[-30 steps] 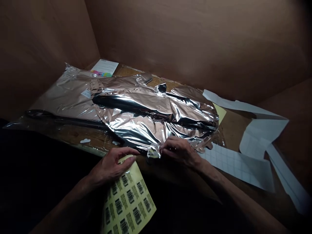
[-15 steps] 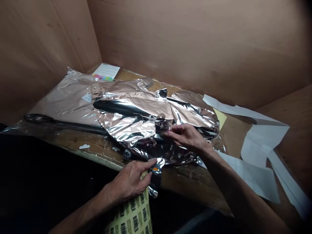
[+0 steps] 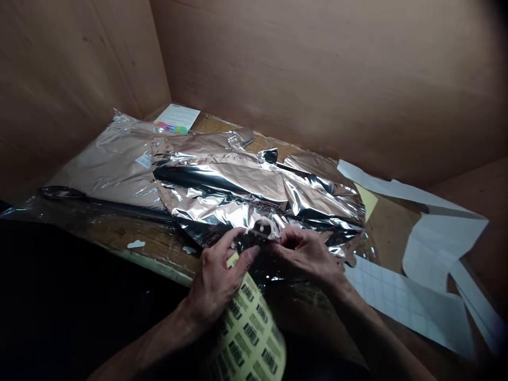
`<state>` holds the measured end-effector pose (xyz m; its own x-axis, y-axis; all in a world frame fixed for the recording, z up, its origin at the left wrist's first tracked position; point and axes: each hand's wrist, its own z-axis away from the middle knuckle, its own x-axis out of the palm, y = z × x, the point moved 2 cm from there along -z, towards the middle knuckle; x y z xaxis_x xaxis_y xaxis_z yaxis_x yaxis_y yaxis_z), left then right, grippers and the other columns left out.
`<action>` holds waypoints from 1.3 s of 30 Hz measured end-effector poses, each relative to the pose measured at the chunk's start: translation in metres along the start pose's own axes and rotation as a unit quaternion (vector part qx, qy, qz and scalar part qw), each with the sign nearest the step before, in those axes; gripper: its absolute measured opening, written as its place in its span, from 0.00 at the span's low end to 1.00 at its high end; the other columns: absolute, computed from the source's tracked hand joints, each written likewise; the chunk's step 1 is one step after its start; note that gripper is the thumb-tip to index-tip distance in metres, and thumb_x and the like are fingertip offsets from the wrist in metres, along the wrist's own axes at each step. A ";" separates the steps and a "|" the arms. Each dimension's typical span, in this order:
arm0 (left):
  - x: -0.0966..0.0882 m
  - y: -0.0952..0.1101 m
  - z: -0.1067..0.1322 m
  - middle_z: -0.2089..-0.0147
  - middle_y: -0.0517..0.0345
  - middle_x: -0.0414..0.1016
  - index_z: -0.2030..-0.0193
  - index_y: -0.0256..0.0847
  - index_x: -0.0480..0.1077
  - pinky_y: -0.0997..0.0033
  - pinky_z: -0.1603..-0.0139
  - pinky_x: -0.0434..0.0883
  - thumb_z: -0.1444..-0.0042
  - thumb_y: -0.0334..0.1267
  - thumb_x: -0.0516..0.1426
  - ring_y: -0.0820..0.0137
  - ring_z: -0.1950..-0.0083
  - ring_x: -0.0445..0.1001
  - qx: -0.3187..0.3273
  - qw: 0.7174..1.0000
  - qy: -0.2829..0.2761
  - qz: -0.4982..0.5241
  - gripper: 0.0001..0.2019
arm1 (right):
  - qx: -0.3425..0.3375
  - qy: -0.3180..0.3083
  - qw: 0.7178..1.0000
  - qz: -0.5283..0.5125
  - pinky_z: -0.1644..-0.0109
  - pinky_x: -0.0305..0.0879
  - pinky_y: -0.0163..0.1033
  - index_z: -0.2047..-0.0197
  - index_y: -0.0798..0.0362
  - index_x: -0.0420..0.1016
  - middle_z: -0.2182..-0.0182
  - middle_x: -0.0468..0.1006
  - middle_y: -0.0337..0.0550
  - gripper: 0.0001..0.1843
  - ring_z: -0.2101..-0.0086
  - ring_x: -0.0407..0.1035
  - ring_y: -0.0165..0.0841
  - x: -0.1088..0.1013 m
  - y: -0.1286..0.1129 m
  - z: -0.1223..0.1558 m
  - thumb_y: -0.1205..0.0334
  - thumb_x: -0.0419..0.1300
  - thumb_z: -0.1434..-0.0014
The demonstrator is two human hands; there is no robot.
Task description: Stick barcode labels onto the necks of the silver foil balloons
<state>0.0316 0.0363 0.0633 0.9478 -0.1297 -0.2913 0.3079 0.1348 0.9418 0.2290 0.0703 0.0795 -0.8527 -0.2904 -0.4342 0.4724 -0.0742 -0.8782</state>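
Observation:
My left hand (image 3: 218, 275) is closed on a yellow sheet of barcode labels (image 3: 251, 333), which hangs down over the table's front edge. Its thumb and forefinger also reach a tab of shiny foil. Beside it, my right hand (image 3: 304, 251) is closed, pinching the same crumpled edge of a flat, mirror-like foil piece (image 3: 222, 182), which resembles an uninflated foil balloon. Dark and pinkish reflections cover the foil. What lies exactly between the fingertips is partly hidden.
A clear plastic bag (image 3: 115, 159) lies at the left, beside the foil. Behind stands a printed card (image 3: 178, 117) lying flat. Curled white backing paper (image 3: 413, 301) and a yellow slip (image 3: 367, 201) are at the right. Brown board walls (image 3: 317, 69) enclose the wooden table (image 3: 162, 254).
My left hand has moved up and right with the label sheet, now close to my right hand. My right hand has come down, drawing the foil's front edge toward me.

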 end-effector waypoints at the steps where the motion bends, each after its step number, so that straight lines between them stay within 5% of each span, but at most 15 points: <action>1: 0.003 0.002 -0.002 0.79 0.65 0.69 0.45 0.38 0.69 0.78 0.76 0.61 0.41 0.52 0.56 0.75 0.78 0.66 0.011 1.000 0.007 0.002 0.24 | -0.024 0.002 1.000 0.012 0.79 0.57 0.30 0.77 0.55 0.69 0.80 0.71 0.38 0.21 0.80 0.63 0.26 0.002 -0.001 0.003 0.47 0.68 0.50; 6: 0.013 0.001 0.000 0.76 0.60 0.72 0.69 0.37 0.78 0.80 0.71 0.66 0.37 0.45 0.53 0.75 0.73 0.70 0.098 0.994 0.027 -0.044 0.18 | -0.017 -0.057 0.997 0.058 0.76 0.60 0.32 0.77 0.55 0.74 0.78 0.74 0.40 0.20 0.77 0.66 0.29 -0.003 -0.006 0.002 0.46 0.65 0.47; 10: 0.011 -0.014 0.022 0.67 0.56 0.81 0.52 0.39 0.78 0.78 0.64 0.72 0.37 0.37 0.53 0.72 0.68 0.77 0.204 0.979 0.026 -0.005 0.14 | 0.006 -0.084 0.996 0.032 0.73 0.62 0.34 0.75 0.55 0.75 0.76 0.75 0.42 0.20 0.76 0.67 0.29 -0.040 -0.024 -0.028 0.45 0.65 0.49; 13: 0.012 -0.027 0.038 0.72 0.57 0.80 0.49 0.42 0.77 0.79 0.68 0.71 0.36 0.35 0.51 0.74 0.74 0.76 0.230 0.965 -0.118 -0.041 0.16 | 0.015 -0.103 0.992 0.073 0.75 0.60 0.36 0.77 0.55 0.73 0.80 0.73 0.42 0.19 0.80 0.64 0.28 -0.071 -0.047 -0.074 0.47 0.65 0.49; 16: 0.012 -0.039 0.044 0.72 0.57 0.79 0.44 0.44 0.73 0.79 0.69 0.71 0.35 0.34 0.48 0.74 0.75 0.75 0.197 0.955 -0.180 -0.129 0.19 | 0.002 0.008 0.973 0.230 0.73 0.58 0.36 0.78 0.56 0.72 0.84 0.68 0.39 0.18 0.80 0.61 0.28 -0.089 -0.064 -0.133 0.52 0.64 0.45; 19: 0.012 -0.045 0.042 0.72 0.56 0.80 0.41 0.45 0.70 0.78 0.66 0.72 0.36 0.34 0.47 0.73 0.74 0.76 0.172 0.951 -0.186 -0.177 0.20 | 0.021 0.172 0.909 0.380 0.65 0.63 0.40 0.71 0.58 0.75 0.77 0.72 0.45 0.14 0.71 0.69 0.35 -0.086 -0.067 -0.177 0.55 0.64 0.42; 21: 0.010 -0.046 0.043 0.72 0.57 0.79 0.39 0.45 0.69 0.79 0.65 0.72 0.37 0.34 0.49 0.73 0.74 0.76 0.156 0.951 -0.194 -0.183 0.20 | 0.005 0.237 0.868 0.436 0.58 0.65 0.44 0.63 0.61 0.76 0.66 0.76 0.54 0.11 0.62 0.71 0.42 -0.075 -0.064 -0.181 0.59 0.64 0.41; 24: -0.003 -0.043 0.050 0.71 0.59 0.80 0.34 0.47 0.62 0.79 0.67 0.72 0.41 0.39 0.57 0.72 0.73 0.75 0.112 0.958 -0.205 -0.165 0.27 | -0.108 0.283 0.844 0.442 0.48 0.63 0.49 0.50 0.60 0.72 0.49 0.71 0.59 0.14 0.50 0.67 0.45 -0.053 -0.057 -0.134 0.63 0.57 0.37; 26: -0.016 -0.038 0.058 0.68 0.60 0.81 0.34 0.50 0.61 0.78 0.66 0.73 0.44 0.44 0.60 0.71 0.70 0.76 0.071 0.966 -0.199 -0.150 0.31 | -0.198 0.288 0.871 0.345 0.48 0.64 0.48 0.49 0.57 0.72 0.49 0.72 0.54 0.14 0.51 0.67 0.42 -0.038 -0.051 -0.074 0.61 0.52 0.33; 27: -0.022 -0.034 0.061 0.66 0.61 0.81 0.37 0.53 0.66 0.79 0.66 0.73 0.45 0.46 0.61 0.71 0.68 0.77 0.054 0.971 -0.187 -0.139 0.27 | -0.198 0.254 0.908 0.269 0.52 0.67 0.45 0.52 0.57 0.73 0.53 0.74 0.52 0.14 0.55 0.69 0.40 -0.030 -0.047 -0.042 0.58 0.52 0.33; 30: -0.030 -0.021 0.063 0.66 0.61 0.81 0.50 0.48 0.77 0.82 0.70 0.72 0.42 0.50 0.58 0.74 0.70 0.76 0.034 0.993 -0.095 -0.066 0.17 | -0.098 0.060 0.993 -0.030 0.61 0.71 0.39 0.51 0.55 0.73 0.61 0.77 0.48 0.23 0.63 0.73 0.35 0.001 -0.029 0.046 0.45 0.49 0.32; 32: -0.026 -0.012 0.058 0.68 0.60 0.80 0.51 0.43 0.77 0.83 0.75 0.69 0.43 0.51 0.58 0.75 0.74 0.74 0.031 0.999 -0.009 -0.007 0.19 | -0.022 -0.067 0.984 -0.162 0.58 0.73 0.41 0.42 0.53 0.68 0.56 0.77 0.50 0.30 0.58 0.74 0.38 0.025 -0.018 0.085 0.39 0.53 0.37; 34: -0.017 -0.004 0.050 0.70 0.60 0.78 0.49 0.40 0.75 0.82 0.77 0.69 0.44 0.52 0.59 0.75 0.75 0.72 0.030 0.998 0.040 0.044 0.22 | 0.038 -0.083 0.976 -0.196 0.54 0.73 0.41 0.42 0.52 0.67 0.54 0.76 0.50 0.32 0.55 0.73 0.39 0.041 -0.007 0.102 0.41 0.62 0.42; 36: -0.009 0.001 0.042 0.72 0.60 0.77 0.42 0.38 0.69 0.81 0.76 0.69 0.47 0.51 0.63 0.74 0.75 0.73 0.004 0.995 0.010 0.103 0.29 | 0.068 -0.035 0.976 -0.204 0.55 0.72 0.39 0.45 0.52 0.70 0.56 0.76 0.48 0.29 0.56 0.73 0.38 0.047 0.001 0.103 0.46 0.66 0.45; 39: -0.005 0.003 0.036 0.66 0.56 0.80 0.36 0.38 0.62 0.75 0.69 0.74 0.56 0.48 0.69 0.68 0.68 0.78 -0.089 0.957 -0.181 0.208 0.41 | 0.063 0.011 0.972 -0.225 0.61 0.73 0.36 0.48 0.53 0.71 0.60 0.76 0.45 0.25 0.61 0.73 0.34 0.047 0.005 0.094 0.48 0.66 0.44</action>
<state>0.0248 0.0024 0.0740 0.9107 -0.3556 0.2099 -0.0504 0.4089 0.9112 0.2129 -0.0335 0.0733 -0.9833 -0.1816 -0.0160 0.0720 -0.3065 -0.9491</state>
